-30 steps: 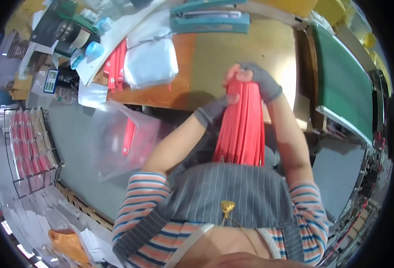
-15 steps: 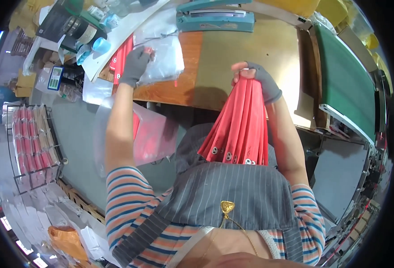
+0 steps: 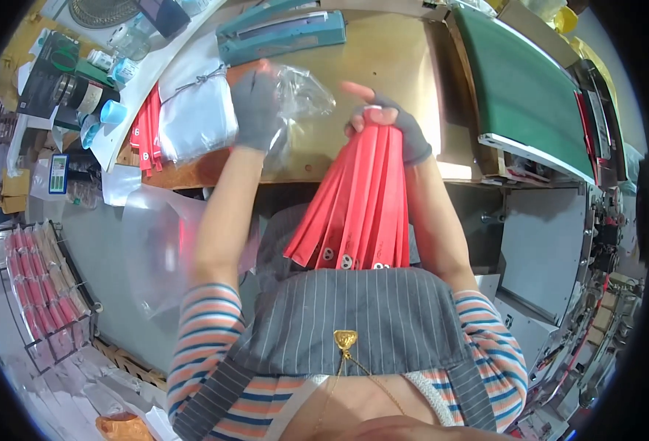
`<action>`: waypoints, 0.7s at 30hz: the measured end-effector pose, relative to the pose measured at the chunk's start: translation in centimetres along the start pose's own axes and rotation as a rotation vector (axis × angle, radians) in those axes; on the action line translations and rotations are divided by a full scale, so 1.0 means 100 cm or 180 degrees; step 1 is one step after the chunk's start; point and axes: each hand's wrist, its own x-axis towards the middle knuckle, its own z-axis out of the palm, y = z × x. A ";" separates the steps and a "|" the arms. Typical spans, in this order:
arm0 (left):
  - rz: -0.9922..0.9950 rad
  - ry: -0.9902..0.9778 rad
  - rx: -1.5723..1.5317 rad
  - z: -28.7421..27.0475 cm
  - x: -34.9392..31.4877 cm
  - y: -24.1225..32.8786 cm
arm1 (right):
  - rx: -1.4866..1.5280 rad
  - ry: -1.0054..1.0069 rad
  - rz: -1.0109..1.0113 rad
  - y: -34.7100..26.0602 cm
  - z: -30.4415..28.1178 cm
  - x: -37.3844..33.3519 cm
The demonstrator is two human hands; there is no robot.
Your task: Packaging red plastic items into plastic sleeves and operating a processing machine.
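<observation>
Red strips (image 3: 361, 198) bunched at the top in right hand (image 3: 392, 126) over workbench (image 3: 383, 59), fanning toward the lap; clear bag (image 3: 299, 99) pinched by left hand (image 3: 257, 106), best kept open, mouth beside gathered ends.

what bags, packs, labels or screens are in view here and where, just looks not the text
Clear plastic bag: crinkled, in the left hand above the bench.
Stack of clear bags: whitish bundle, tied, left on the bench.
Red strips: fanned bundle gripped at the top by the right hand.
Small screen device: far left, blue-framed, pale display.
</observation>
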 end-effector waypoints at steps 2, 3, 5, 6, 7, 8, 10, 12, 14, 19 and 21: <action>0.0919 -0.0180 0.0931 0.035 -0.007 0.010 | -0.0239 -0.0127 0.0015 0.002 -0.008 0.012; 0.1616 -0.1010 0.1076 0.063 -0.031 0.030 | -0.0970 0.0055 -0.0516 0.016 -0.034 0.022; 0.2282 -0.1816 0.1201 0.065 -0.063 0.036 | -0.2529 -0.0158 -0.1319 0.021 -0.037 0.023; 0.2157 -0.2119 0.1521 0.054 -0.069 0.030 | -0.2547 -0.0100 -0.1333 0.019 -0.039 0.014; 0.2042 -0.2385 0.1854 0.047 -0.075 0.020 | -0.0811 0.0011 -0.0803 0.016 -0.041 0.008; 0.1645 -0.1861 0.1486 0.041 -0.082 -0.002 | 0.0926 0.0095 -0.0262 0.017 -0.041 0.004; 0.1485 -0.0970 0.0671 0.036 -0.102 -0.030 | 0.0417 0.0368 -0.0353 0.019 0.003 -0.009; 0.1012 -0.0476 0.0288 0.045 -0.117 -0.036 | 0.1677 -0.0108 -0.0022 0.037 0.011 -0.026; 0.1061 -0.0671 0.1023 0.033 -0.137 -0.039 | 0.0580 0.0794 -0.0057 0.058 0.012 -0.074; 0.0821 -0.1605 0.1165 -0.012 -0.187 -0.058 | -0.1659 0.0707 0.0578 0.078 0.015 -0.120; 0.0344 -0.1503 0.1407 0.003 -0.168 -0.034 | -0.4503 0.1246 0.0529 0.060 -0.001 -0.093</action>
